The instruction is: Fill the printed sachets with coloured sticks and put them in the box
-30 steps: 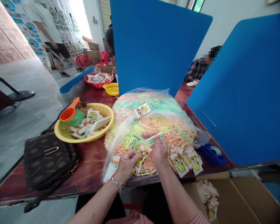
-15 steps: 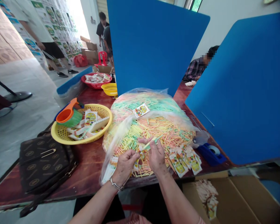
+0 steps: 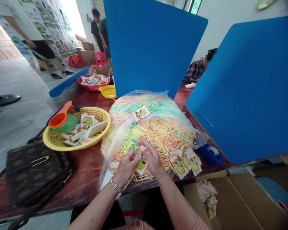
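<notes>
A small printed packet (image 3: 141, 163) is pinched between the thumb and fingers of my left hand (image 3: 127, 167). My right hand (image 3: 154, 159) lies against the packet's right side, fingers stretched out and nothing visible gripped in them. Both hands are over a large clear plastic bag (image 3: 117, 134) full of thin pastel sticks (image 3: 158, 127) in yellow, orange and green. Another packet (image 3: 141, 113) rests on top of the bag. Several more packets (image 3: 184, 161) lie fanned out to the right of my hands.
Left stands a yellow basket (image 3: 105, 135) with packets and an orange scoop (image 3: 59, 118), behind a brown patterned handbag (image 3: 36, 172). A blue tape dispenser (image 3: 211, 155) sits right, above a cardboard box (image 3: 242, 198). Blue partitions (image 3: 153, 48) rise behind. Other people are in the background.
The sticks that my right hand held above the bag no longer show in it. Its fingers now lie by the packet, which faces me more fully. The whole view has shifted slightly.
</notes>
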Motion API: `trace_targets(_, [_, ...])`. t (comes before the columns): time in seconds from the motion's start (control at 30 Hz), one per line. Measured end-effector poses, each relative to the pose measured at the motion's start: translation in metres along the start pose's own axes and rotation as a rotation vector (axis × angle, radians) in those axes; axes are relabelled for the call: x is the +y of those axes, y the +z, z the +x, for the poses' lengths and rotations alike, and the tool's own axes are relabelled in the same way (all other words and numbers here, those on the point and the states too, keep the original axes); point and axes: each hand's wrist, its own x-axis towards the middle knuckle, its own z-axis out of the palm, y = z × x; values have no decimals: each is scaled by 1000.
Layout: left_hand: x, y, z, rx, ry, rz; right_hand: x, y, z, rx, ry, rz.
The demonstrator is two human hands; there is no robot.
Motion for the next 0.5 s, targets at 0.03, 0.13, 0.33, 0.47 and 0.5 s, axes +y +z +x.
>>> trace_targets(0.03, [0, 0, 1, 13, 8, -3, 2, 0, -3, 38, -5, 21])
trace_targets(0.13, [0, 6, 4, 33, 60, 11, 10, 1, -16, 91, 37, -10])
trace_targets(0.33, [0, 26, -3, -10, 86, 245, -4, -51, -39, 288, 25, -328])
trace_targets(0.47, [-3, 16, -11, -1, 46, 276, -13, -144, -52, 351, 11, -626])
trace_targets(0.5, [-4, 12, -12, 14, 43, 284, -11, -166, -54, 406, 6, -715])
